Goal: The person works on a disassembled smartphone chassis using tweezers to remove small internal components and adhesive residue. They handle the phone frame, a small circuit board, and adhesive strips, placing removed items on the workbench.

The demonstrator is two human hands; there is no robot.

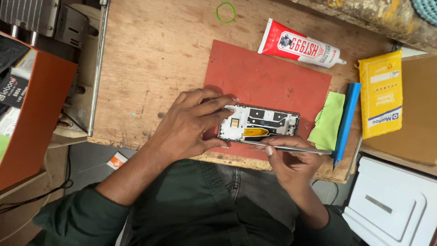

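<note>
Fingers [214,109] pin phone frame [258,124] near mat's [268,73] front edge.

Red-and-white glue tube [299,44] near far edge of surface [150,59]. Green rubber band [226,12] at far edge. Green cloth [328,121] beside blue tool [346,119], right side. Yellow packet [381,94] at right edge. Orange box [34,109] off left edge.

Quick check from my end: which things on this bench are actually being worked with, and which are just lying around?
In use:
left hand steadying the opened phone frame
right hand holding metal tweezers
red rubber mat underneath

Lying about:
red-and-white glue tube
green cloth
blue pen-shaped tool
yellow packet
green rubber band
</note>
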